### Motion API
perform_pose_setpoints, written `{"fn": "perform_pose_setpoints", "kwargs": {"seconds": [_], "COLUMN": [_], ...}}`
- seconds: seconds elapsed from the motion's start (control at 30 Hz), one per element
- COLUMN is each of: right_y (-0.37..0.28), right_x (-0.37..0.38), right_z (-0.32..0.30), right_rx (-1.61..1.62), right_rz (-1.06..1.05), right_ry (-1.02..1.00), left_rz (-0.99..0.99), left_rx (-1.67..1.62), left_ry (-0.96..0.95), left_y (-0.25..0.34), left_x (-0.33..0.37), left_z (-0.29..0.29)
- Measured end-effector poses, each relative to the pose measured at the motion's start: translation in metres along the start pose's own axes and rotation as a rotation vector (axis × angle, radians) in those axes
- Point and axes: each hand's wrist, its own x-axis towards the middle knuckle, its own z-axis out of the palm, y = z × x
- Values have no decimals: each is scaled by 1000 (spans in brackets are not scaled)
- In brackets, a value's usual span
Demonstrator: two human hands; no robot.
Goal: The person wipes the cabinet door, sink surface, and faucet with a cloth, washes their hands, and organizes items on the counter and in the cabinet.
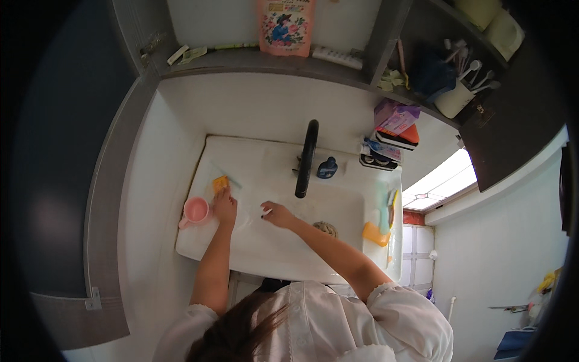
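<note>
White ceramic all round, and here on the sink [253, 151] both hands are in play! The left hand [225, 206] is up by the left edge, fingertips on the near end of a yellow box [220, 182]; whether those fingers grip it or merely rest on it, I cannot tell. The box sits below the rear left corner, well in from the front edge, looking nearly square, its slightly longer axis running from the rear edge toward the front, its far end pointing at the rear. Just beyond it, a pale strip [233, 181] lies on a slant, one end toward the rear left corner, the other toward the middle.

Over to the right hand [277, 215]: fingers curled narrow, pinching a small white piece [266, 212], just left of the tap [306, 160] and nearer the front edge. Its long axis runs roughly along the front edge, the left end dipping slightly toward the front; much of it is hidden by fingers.

Pink cup [196, 210] at the left edge, beside the left hand, handle pointing to the front left corner. A cloth [325, 228] lies crumpled just beyond the right forearm. Blue bottle [327, 168] right of the tap, near the rear edge; orange case [376, 234] on the right edge.
</note>
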Motion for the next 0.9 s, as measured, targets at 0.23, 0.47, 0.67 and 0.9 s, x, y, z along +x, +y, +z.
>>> {"fn": "perform_pose_setpoints", "kwargs": {"seconds": [0.23, 0.47, 0.67, 0.9], "right_y": [2, 27, 29, 8], "right_x": [32, 49, 42, 19], "right_z": [15, 51, 85, 69], "right_rx": [789, 706, 1083, 1164], "right_rz": [305, 502, 461, 346], "right_ry": [-34, -175, 17, 42], "left_rz": [200, 160, -224, -916], "left_rx": [-586, -573, -676, -1548], "left_ry": [133, -184, -52, -79], "left_y": [15, 30, 23, 33], "left_x": [-38, -87, -122, -95], "left_z": [-32, -33, -13, -26]}}
